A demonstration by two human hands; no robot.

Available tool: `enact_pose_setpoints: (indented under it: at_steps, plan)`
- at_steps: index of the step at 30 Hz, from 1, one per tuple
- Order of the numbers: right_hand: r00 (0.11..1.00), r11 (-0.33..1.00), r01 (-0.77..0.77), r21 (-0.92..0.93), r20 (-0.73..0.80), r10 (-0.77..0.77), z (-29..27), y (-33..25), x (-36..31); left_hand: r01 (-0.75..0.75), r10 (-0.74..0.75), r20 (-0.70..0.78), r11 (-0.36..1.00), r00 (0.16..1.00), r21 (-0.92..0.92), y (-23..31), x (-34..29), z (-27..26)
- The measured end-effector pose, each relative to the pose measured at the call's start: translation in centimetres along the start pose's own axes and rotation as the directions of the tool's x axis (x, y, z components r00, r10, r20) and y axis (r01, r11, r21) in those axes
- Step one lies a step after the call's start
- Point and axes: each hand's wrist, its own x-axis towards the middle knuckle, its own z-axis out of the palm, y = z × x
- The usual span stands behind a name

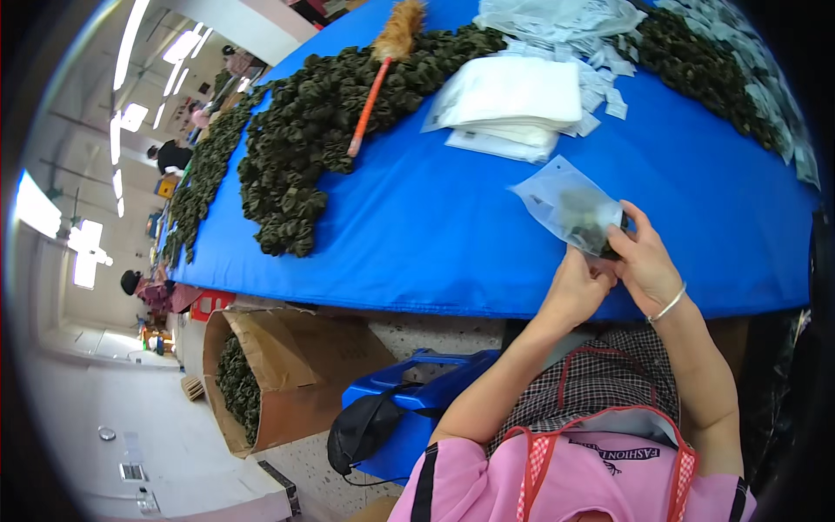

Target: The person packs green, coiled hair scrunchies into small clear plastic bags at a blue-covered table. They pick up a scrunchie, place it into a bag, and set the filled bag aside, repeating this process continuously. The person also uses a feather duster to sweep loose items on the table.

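Note:
Over the near edge of the blue-covered table, both my hands hold a frosted plastic bag (550,193). A dark ruffled piece (588,228) that looks like a scrunchie shows in its near end, partly hidden by my fingers. My left hand (577,285) is closed at the bag's near end, its fingertips partly out of sight. My right hand (645,261), with a bracelet on the wrist, grips the bag's right side between thumb and fingers. Beyond the bag lies a stack of flat white plastic bags (513,91).
A long heap of dark green ruffled pieces (296,148) spreads over the table's left, with an orange-handled duster (370,109) on it. Small white packets (616,104) lie far right. Below the table edge stand a cardboard box (296,374) and a blue plastic stool (426,387). Other people work far left.

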Motion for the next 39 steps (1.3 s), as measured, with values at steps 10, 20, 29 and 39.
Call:
enact_pose_setpoints:
  at_steps: [10,20,29,39]
  plan:
    - [0.812,0.456,0.313,-0.833,-0.014,-0.584,-0.5,2.0,1.8,0.131,-0.129,0.042,0.991,0.991,-0.027,1.4,-1.6,1.7]
    - [0.375,-0.461,0.218,-0.86,0.509,-0.774,-1.8,0.8,0.2,0.174,-0.165,0.227,0.985,0.96,-0.021,1.4,-2.5,0.1]
    - [0.78,-0.085,0.234,-0.968,0.24,-0.578,-4.2,3.1,-0.7,0.187,0.143,-0.386,0.691,0.911,0.698,1.7,-3.0,-1.2]
    - [0.295,-0.35,0.493,-0.797,0.531,-0.794,-4.2,2.8,-5.0,0.293,-0.248,-0.249,0.942,0.936,0.163,2.2,-3.5,-2.2]
